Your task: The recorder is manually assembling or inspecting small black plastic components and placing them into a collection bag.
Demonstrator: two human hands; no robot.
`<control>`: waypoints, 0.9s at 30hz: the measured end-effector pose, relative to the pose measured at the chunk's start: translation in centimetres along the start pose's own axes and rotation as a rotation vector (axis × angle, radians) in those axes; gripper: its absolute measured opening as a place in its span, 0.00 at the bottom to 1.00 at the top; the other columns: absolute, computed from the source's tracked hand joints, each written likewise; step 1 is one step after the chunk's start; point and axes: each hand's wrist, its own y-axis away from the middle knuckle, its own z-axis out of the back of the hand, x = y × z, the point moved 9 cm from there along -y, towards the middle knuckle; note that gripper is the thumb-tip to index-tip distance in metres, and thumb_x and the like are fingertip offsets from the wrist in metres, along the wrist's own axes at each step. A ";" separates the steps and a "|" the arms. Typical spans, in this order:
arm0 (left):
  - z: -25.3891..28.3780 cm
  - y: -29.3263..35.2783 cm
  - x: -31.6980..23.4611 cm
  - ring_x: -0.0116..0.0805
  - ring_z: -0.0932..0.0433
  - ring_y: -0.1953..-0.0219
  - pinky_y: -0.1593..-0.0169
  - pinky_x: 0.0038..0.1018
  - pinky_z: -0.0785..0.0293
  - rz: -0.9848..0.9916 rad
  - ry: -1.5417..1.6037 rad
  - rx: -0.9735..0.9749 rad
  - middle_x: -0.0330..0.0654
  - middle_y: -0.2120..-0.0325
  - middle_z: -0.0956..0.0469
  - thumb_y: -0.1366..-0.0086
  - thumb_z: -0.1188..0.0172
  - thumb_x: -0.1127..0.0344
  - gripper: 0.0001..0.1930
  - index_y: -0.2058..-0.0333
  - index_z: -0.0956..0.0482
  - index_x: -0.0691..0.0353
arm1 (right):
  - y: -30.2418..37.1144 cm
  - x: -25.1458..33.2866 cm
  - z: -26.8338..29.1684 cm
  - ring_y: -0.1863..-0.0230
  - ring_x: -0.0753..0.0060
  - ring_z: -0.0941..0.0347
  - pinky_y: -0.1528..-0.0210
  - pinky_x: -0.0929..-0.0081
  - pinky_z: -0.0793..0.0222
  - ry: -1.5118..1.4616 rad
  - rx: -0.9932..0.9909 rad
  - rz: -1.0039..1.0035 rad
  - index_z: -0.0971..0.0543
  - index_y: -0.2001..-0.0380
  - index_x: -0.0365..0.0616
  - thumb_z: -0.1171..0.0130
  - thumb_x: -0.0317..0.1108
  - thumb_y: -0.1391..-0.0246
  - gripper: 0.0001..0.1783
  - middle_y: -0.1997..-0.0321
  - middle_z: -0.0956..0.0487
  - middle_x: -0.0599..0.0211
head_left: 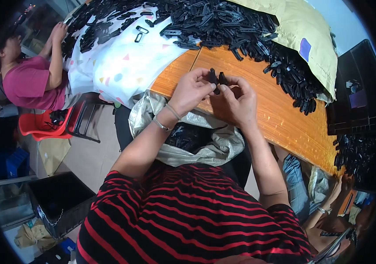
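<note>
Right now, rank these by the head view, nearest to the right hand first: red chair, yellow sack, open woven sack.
1. Open woven sack: just below the right hand.
2. Yellow sack: ahead and to the right.
3. Red chair: far to the left.

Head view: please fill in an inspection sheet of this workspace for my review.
Surface: wooden table, partly under a white patterned sheet.
Things: two small black pieces, held up close together; similar parts in a large pile.
Clutter: yellowish sack beside the pile; open pale sack at the lap, dark contents.
Hands: left hand pinches one piece, right hand the other.
Cables: nothing seen.
Surroundings: co-worker at left, red chair, black crate.
</note>
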 end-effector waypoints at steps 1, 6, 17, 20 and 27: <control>0.1 0.1 -0.7 0.22 0.22 0.68 0.64 0.18 0.26 -0.067 -0.066 -0.014 0.38 0.65 0.22 0.40 0.41 0.77 0.14 0.55 0.27 0.68 | 0.0 0.3 -0.1 0.71 0.73 0.23 0.66 0.76 0.28 0.001 -0.022 0.022 0.20 0.60 0.36 0.35 0.27 0.51 0.13 0.67 0.20 0.61; 0.7 0.3 -1.3 0.22 0.22 0.67 0.63 0.18 0.26 -0.139 -0.085 -0.048 0.38 0.66 0.22 0.42 0.40 0.79 0.13 0.57 0.26 0.67 | -0.2 1.0 -0.9 0.71 0.71 0.23 0.67 0.76 0.29 0.045 -0.007 0.084 0.20 0.62 0.37 0.35 0.26 0.51 0.11 0.68 0.21 0.60; 0.3 1.9 -1.6 0.25 0.21 0.63 0.60 0.21 0.24 -0.222 -0.013 -0.147 0.39 0.66 0.21 0.41 0.41 0.80 0.15 0.54 0.28 0.68 | 0.3 2.0 -1.8 0.71 0.74 0.24 0.69 0.78 0.29 0.185 0.039 0.166 0.20 0.65 0.36 0.35 0.21 0.53 0.10 0.68 0.23 0.63; -0.6 3.2 -3.3 0.26 0.21 0.61 0.55 0.21 0.24 -0.392 -0.199 -0.180 0.41 0.62 0.21 0.39 0.41 0.80 0.19 0.49 0.30 0.69 | 0.9 3.8 -1.7 0.70 0.72 0.24 0.69 0.76 0.27 0.268 -0.021 0.317 0.22 0.64 0.36 0.35 0.20 0.56 0.13 0.67 0.23 0.62; -0.9 4.3 -5.4 0.39 0.18 0.70 0.67 0.29 0.24 -0.474 -0.494 -0.233 0.47 0.71 0.21 0.42 0.36 0.71 0.14 0.57 0.26 0.64 | 0.5 1.9 -1.8 0.70 0.70 0.22 0.68 0.77 0.26 0.007 0.043 0.147 0.25 0.58 0.39 0.34 0.23 0.56 0.19 0.67 0.23 0.65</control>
